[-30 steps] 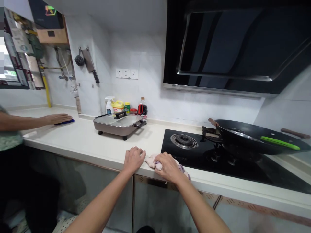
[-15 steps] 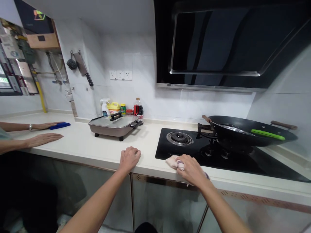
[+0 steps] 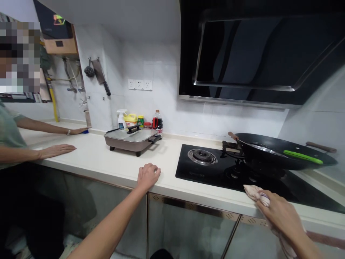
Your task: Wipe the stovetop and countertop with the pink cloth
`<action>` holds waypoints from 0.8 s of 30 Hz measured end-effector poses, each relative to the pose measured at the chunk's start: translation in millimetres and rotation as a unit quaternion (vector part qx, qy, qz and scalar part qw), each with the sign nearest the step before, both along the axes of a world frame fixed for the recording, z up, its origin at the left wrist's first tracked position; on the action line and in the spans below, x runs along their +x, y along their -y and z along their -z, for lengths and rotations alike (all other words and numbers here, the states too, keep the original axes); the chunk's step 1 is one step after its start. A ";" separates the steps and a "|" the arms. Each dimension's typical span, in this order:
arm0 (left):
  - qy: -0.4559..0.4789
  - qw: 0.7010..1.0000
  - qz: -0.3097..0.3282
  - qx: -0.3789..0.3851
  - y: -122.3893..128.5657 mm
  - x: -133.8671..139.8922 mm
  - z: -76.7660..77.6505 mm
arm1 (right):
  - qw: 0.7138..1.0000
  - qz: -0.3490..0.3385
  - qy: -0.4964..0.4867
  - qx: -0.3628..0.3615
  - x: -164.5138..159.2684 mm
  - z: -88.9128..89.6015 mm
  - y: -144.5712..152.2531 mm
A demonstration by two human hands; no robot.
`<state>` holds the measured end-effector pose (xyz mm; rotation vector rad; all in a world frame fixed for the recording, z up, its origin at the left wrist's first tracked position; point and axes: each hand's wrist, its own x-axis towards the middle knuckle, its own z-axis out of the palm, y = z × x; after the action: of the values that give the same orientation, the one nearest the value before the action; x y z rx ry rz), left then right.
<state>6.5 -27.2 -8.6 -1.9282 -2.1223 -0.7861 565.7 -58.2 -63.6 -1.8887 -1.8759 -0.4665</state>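
My right hand [image 3: 281, 210] is closed around a whitish cloth [image 3: 252, 191] with a dark stripe. It presses the cloth on the front edge of the black gas cooktop [image 3: 212, 173], and a loose end hangs beneath my wrist. My left hand [image 3: 148, 175] rests on the white counter [image 3: 115, 167], its fingers curled in a loose fist with nothing visible in them. On the cooktop's right side stands a black wok [image 3: 265, 160] with a green-handled utensil [image 3: 303, 157] in it. The left burner [image 3: 202, 157] is bare.
A lidded electric pan [image 3: 129, 144] stands left of the cooktop, with bottles [image 3: 157, 124] behind it. At the far left another person [image 3: 12, 129] leans on the counter, one hand at a blue cloth [image 3: 85, 131]. A range hood [image 3: 242, 54] overhangs the cooktop. A cleaver [image 3: 100, 73] hangs on the wall.
My right hand has slid the cloth rightward along the cooktop's front edge. My left hand stays put. The other person's far hand has pushed the blue cloth further back along the counter.
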 end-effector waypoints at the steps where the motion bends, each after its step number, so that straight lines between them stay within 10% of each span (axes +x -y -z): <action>1: 0.003 1.000 -0.001 0.001 -0.8 0.3 0.8 | 1.000 0.000 0.016 0.005 -9.1 -2.1 0.0; 12: 0.012 1.000 -0.007 0.023 -2.1 -0.3 9.3 | 0.966 -0.231 -0.111 -0.045 -258.6 -46.3 -6.1; 15: 0.010 0.999 -0.005 0.035 -2.3 -1.2 11.8 | 0.939 -0.262 -0.217 -0.047 -276.0 -68.4 -25.2; 19: 0.012 0.998 0.006 0.058 -1.8 -0.6 13.4 | 0.977 -0.161 -0.138 0.015 -262.7 -94.5 -62.5; 24: 0.038 0.997 0.014 0.066 2.1 2.2 10.1 | 0.983 -0.088 -0.066 -0.148 -261.8 -86.6 -92.3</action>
<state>8.8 -29.3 -18.7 -1.8932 -2.0310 -0.9939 303.9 34.2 23.0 -1.8559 -2.0899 -0.0025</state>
